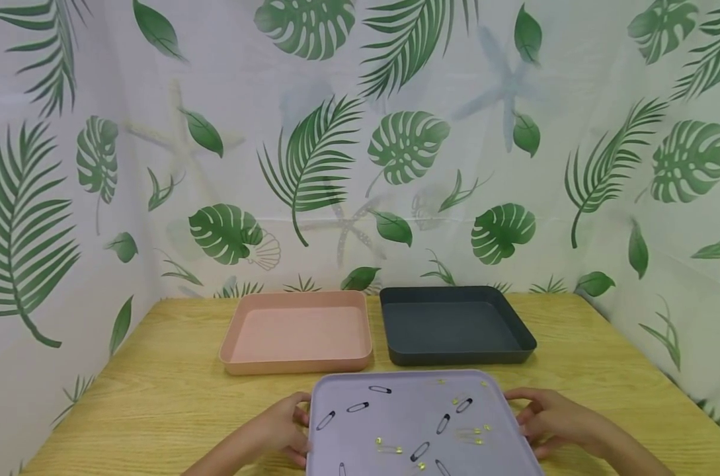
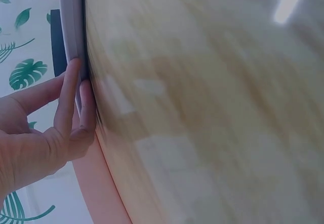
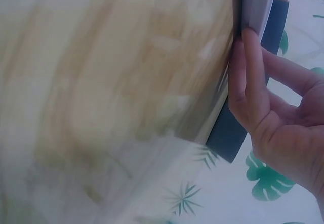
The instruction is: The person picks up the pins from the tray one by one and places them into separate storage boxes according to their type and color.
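A lavender tray [image 1: 404, 411] lies at the front of the table, its near edge cut off by the head view. Scattered on it are several black safety pins [image 1: 358, 407] and several yellow safety pins [image 1: 389, 450]. My left hand [image 1: 282, 430] grips the tray's left side, and my right hand [image 1: 553, 423] grips its right side. Seen from the left wrist, bent fingers [image 2: 68, 100] touch the tray's wall [image 2: 72, 21]. The right wrist view likewise has bent fingers [image 3: 254, 77] against the tray's opposite wall [image 3: 258, 6].
Behind the lavender tray stand a pink tray [image 1: 303, 330] on the left and a dark blue tray [image 1: 455, 327] on the right. All sit on a wooden table [image 1: 139, 390]. A leaf-patterned cloth [image 1: 336, 165] hangs around the back and sides.
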